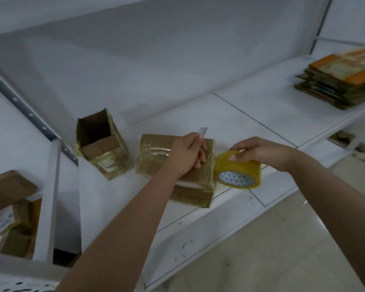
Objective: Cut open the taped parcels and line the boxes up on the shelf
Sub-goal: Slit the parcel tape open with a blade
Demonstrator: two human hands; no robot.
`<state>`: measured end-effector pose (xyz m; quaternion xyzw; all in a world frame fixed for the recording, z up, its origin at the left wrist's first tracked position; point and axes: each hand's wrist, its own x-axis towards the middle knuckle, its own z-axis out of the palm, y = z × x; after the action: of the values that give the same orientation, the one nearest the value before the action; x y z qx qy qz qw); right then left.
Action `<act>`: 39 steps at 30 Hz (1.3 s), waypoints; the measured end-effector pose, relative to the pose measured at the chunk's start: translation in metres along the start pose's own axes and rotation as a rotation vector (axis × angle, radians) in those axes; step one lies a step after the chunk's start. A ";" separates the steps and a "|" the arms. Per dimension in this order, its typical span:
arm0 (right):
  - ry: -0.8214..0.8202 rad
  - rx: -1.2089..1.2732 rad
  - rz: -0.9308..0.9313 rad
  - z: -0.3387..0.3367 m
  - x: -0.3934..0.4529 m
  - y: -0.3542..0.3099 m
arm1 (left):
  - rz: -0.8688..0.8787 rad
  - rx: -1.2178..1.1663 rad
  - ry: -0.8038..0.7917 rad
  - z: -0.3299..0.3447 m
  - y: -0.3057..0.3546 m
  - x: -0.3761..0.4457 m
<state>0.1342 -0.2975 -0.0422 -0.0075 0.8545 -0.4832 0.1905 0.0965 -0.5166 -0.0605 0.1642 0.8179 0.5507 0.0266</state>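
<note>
Parcel (175,165) wrapped in glossy tape lies flat near the front edge of the white shelf (251,123), at about six o'clock from the open box. My left hand (185,154) rests on its top, fingers curled round a thin blade (202,131) whose tip points toward twelve o'clock. My right hand (259,150) pinches a yellowish tape roll (237,170) from above, just at the parcel's three o'clock edge. An open box (99,144) of rough brown cardboard stands tilted at ten o'clock, apart from the parcel. Smooth bare shelf stretches toward two o'clock, where flattened cardboard (341,81) is stacked by the far end.
</note>
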 end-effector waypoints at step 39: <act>0.295 -0.150 0.038 0.012 -0.025 0.039 | 0.052 0.837 0.169 0.051 0.028 -0.024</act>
<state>0.1683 -0.2810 -0.0721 0.0655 0.9069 -0.4101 0.0707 0.1374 -0.4691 -0.0580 0.1358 0.9658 0.1834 -0.1233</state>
